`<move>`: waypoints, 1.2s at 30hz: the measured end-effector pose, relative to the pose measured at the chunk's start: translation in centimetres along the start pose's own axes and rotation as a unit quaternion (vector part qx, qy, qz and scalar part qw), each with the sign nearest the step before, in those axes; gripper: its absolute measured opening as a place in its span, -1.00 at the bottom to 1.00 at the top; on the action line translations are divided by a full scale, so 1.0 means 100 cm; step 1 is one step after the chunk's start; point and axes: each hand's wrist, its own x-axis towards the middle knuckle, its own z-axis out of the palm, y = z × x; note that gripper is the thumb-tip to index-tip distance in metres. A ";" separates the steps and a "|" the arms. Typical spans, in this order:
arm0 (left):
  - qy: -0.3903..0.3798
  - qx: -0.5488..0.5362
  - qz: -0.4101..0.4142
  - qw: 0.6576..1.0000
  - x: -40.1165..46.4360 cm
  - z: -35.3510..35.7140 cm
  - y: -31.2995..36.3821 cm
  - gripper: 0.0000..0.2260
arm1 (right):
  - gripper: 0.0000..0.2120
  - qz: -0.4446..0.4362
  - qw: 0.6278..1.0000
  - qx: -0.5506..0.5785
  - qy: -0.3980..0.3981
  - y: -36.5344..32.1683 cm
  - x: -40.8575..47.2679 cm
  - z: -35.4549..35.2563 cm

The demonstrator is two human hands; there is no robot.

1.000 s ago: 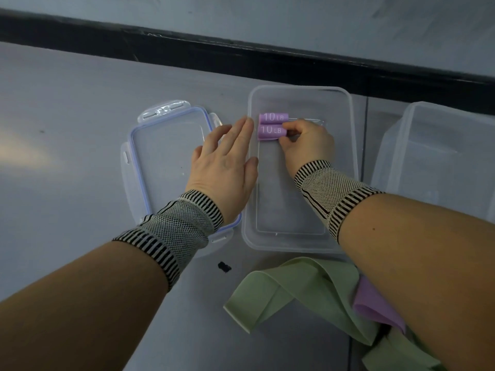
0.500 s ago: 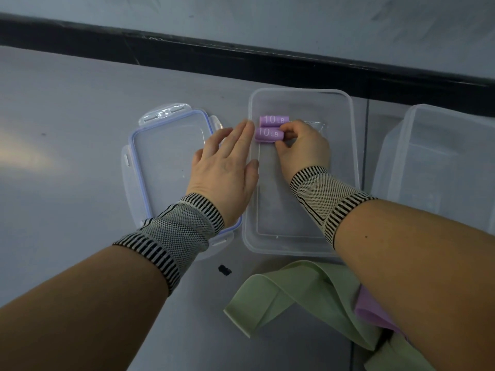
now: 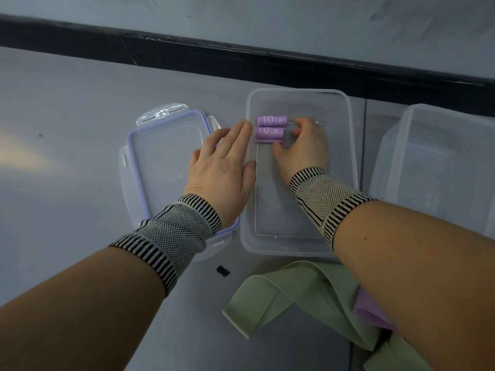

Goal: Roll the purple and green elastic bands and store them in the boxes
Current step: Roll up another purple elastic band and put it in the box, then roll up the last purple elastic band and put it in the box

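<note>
Step in hand: seating rolled purple bands in the open box (image 3: 351,145) (judged from the layout alone).
Rolled bands: 2 purple rolls marked "10 LB" (image 3: 270,126) lie side by side at the far left of the box floor, touching each other; a thin purple edge shows under the nearer roll, and I cannot tell whether it is a 3rd roll.
Long axis: both rolls run left-right, across the short width of the box.
Right hand (image 3: 301,148): inside the box, just right of the rolls; fingers curled against the right ends of the rolls, thumb toward the nearer one. Grip or mere push: cannot tell.
Left hand (image 3: 223,172): flat, fingers straight, resting over the lid (image 3: 158,167) beside the box, fingertips at the left box wall level with the rolls; holds nothing.
Key relation: the rolls sit between the 2 hands, right hand nearer and in contact.
Still loose: green band (image 3: 281,287) unrolled on the desk (image 3: 67,129) near the box's near edge, with a purple band (image 3: 367,311) partly hidden by the right forearm.
Second box (image 3: 439,156): right of the first, contents unclear.
</note>
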 end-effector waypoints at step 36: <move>-0.008 -0.032 0.021 0.999 -0.052 -0.023 0.056 -0.40 | -0.46 -0.090 0.993 0.013 -0.072 -0.006 -0.077 -0.062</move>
